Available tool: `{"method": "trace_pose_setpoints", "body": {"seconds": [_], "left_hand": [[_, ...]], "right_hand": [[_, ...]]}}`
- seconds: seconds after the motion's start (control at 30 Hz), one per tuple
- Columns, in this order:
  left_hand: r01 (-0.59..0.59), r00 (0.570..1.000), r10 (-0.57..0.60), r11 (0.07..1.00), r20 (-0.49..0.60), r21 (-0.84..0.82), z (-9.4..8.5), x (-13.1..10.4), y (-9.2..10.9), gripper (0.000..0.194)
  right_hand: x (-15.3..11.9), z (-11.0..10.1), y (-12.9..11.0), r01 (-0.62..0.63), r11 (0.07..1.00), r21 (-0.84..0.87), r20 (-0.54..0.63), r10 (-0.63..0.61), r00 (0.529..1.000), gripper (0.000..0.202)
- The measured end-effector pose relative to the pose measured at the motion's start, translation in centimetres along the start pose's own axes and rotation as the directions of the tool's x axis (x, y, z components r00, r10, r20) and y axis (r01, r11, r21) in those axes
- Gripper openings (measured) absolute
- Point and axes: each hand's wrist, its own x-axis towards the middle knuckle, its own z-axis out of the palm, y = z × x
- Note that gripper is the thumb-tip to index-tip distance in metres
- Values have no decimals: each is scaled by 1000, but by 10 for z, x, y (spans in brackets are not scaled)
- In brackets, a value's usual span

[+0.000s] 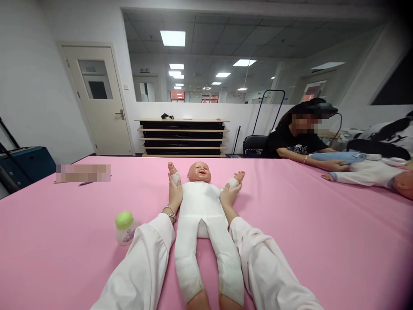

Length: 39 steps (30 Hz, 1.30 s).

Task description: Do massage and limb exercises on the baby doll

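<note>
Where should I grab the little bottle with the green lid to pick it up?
Probably by its white body, below the green cap. The bottle stands upright on the pink table, so come from its open left side; the left sleeve lies close on its right. The cap looks too rounded to grip well.

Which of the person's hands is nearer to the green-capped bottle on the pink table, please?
The left hand. It grips the doll's raised arm, on the doll's side facing the green-capped bottle. The right hand holds the doll's other arm, beyond the doll's body.
</note>
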Motion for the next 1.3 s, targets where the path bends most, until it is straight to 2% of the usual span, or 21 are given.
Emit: {"method": "trace_pose_setpoints", "body": {"seconds": [0.1,0.2,0.3,0.43,0.67,0.9,0.97,1.03,1.1,1.17,1.23,1.3], "left_hand": [[22,996,-28,997,79,75,4,12,0,64],[29,995,-47,980,86,197,5,17,-1,62],[79,992,-106,943,68,323,5,18,-1,61],[104,984,-153,906,90,410,5,20,-2,57],[102,982,-155,914,107,393,3,20,-1,55],[88,986,-131,938,107,335,0,20,-2,55],[109,986,-143,944,89,312,-1,21,-3,58],[133,987,-154,952,55,276,-3,19,-3,63],[94,995,-95,969,-7,228,-5,15,-2,67],[-19,996,34,985,-81,174,-8,8,0,68],[-142,979,156,983,-129,115,-12,-3,-1,70],[-241,960,245,969,-136,49,-18,-14,-3,68]], "right_hand": [[12,10,5,137,990,-38,151,-130,980,62],[18,12,9,145,980,-136,309,-97,946,59],[18,11,9,155,970,-190,377,-74,923,56],[17,9,9,248,964,-98,419,-186,889,49],[19,11,12,226,955,-190,397,-136,907,47],[13,7,4,258,966,-15,420,-228,879,45],[14,8,4,231,973,-6,374,-213,903,46],[14,10,6,242,970,-10,278,-230,933,49],[11,10,8,325,946,-15,175,-317,932,54],[5,7,9,446,895,-3,120,-443,888,62],[-3,-2,11,515,857,30,125,-514,849,68],[-12,-16,13,513,856,68,192,-516,835,73]]}}
